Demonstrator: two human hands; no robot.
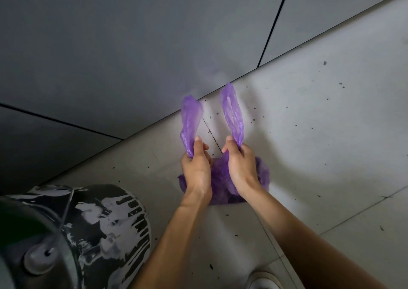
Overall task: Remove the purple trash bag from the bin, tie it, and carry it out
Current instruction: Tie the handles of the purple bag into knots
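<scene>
The purple trash bag (220,178) sits on the grey tiled floor near the wall, its body mostly hidden under my hands. My left hand (195,167) is shut on the bag's left handle strip, which sticks up past my fingers. Gripped in my right hand (240,163) is the right handle strip, standing up the same way. The two strips are apart, not crossed or knotted. The bin (92,229), black with white paint drips and a wire handle, stands at the lower left, out from under the bag.
A grey panelled wall (132,46) runs diagonally just beyond the bag. Dark specks litter the floor tiles (320,134). A white shoe tip (262,282) shows at the bottom edge, right of the bin.
</scene>
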